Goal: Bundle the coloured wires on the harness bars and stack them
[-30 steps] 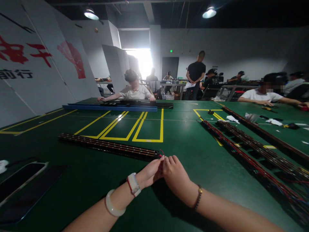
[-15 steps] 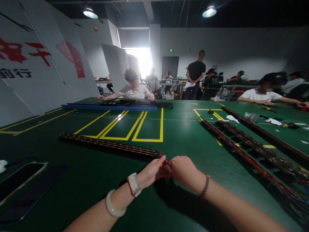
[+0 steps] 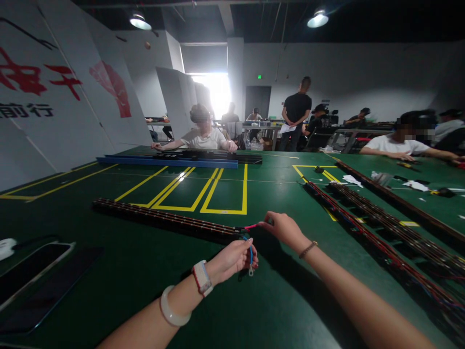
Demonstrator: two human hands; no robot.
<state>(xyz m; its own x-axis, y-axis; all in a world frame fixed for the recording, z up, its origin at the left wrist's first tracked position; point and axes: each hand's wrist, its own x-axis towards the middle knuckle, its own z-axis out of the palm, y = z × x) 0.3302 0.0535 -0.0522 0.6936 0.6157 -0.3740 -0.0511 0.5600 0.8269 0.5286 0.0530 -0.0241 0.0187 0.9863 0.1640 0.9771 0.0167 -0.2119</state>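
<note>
A long dark strip with several thin rods along its top lies across the green table. From its right end come a red wire and a blue wire. My right hand pinches the red wire's free end between thumb and fingertips. My left hand is closed around the blue wire, which hangs down past the fingers and ends in a metal ring terminal.
To the right lie wire bundles and more long strips. Two dark phone-like slabs sit at the left. Yellow tape marks the table. Across it a person handles a blue channel; another person sits right.
My hands, close together before, are now apart. The right hand has moved up and right with the red wire. The blue wire and its terminal now show at the left hand.
</note>
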